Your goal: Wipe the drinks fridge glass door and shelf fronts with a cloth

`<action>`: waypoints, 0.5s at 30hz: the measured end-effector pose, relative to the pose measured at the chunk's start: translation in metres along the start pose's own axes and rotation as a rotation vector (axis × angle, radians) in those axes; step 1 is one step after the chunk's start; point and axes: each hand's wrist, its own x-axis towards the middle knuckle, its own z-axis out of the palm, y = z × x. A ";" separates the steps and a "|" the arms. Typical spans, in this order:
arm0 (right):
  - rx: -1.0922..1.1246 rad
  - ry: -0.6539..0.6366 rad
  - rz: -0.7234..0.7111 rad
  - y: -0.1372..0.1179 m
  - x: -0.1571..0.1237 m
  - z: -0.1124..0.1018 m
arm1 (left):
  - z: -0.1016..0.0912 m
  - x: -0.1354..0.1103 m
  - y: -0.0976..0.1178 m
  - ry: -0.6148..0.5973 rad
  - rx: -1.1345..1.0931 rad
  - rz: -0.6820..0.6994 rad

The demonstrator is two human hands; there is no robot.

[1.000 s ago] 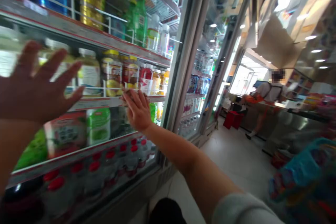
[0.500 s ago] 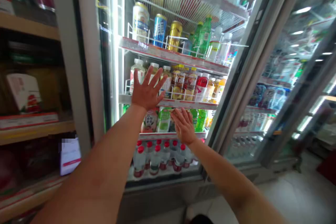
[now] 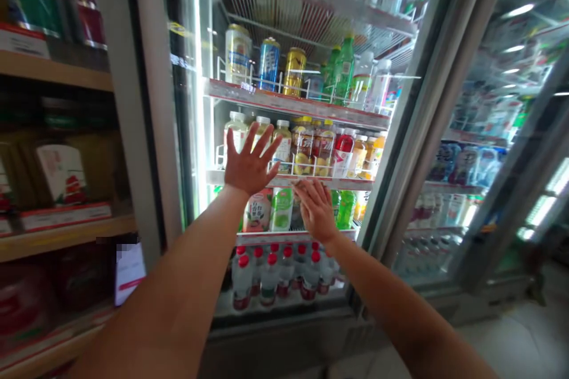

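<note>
Both my arms reach out to a lit drinks fridge point(image 3: 178, 130). My left hand point(image 3: 249, 161) is open with its fingers spread, flat against the fridge front over the middle shelf of bottles and jars point(image 3: 311, 145). My right hand point(image 3: 316, 208) is open too, fingers together and pointing up-left, at the edge of that shelf point(image 3: 355, 183), in front of green bottles point(image 3: 345, 208). Neither hand holds anything. Just beneath my left hand sit a pink carton point(image 3: 258, 211) and a green-white one point(image 3: 281, 209).
Cans point(image 3: 269, 63) and green bottles stand on the upper shelf. Red-capped water bottles point(image 3: 271, 272) fill the bottom. A glass door frame point(image 3: 418, 130) runs diagonally at the right, with more fridges behind. Wooden shelves with boxes point(image 3: 62, 174) are at the left.
The view has swung left from the shop aisle to face the fridge. Both hands stay open against its front, and in the last half second they have barely moved.
</note>
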 end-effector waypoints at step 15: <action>-0.017 0.101 0.093 0.035 -0.003 -0.007 | 0.001 0.000 -0.001 -0.002 0.015 -0.007</action>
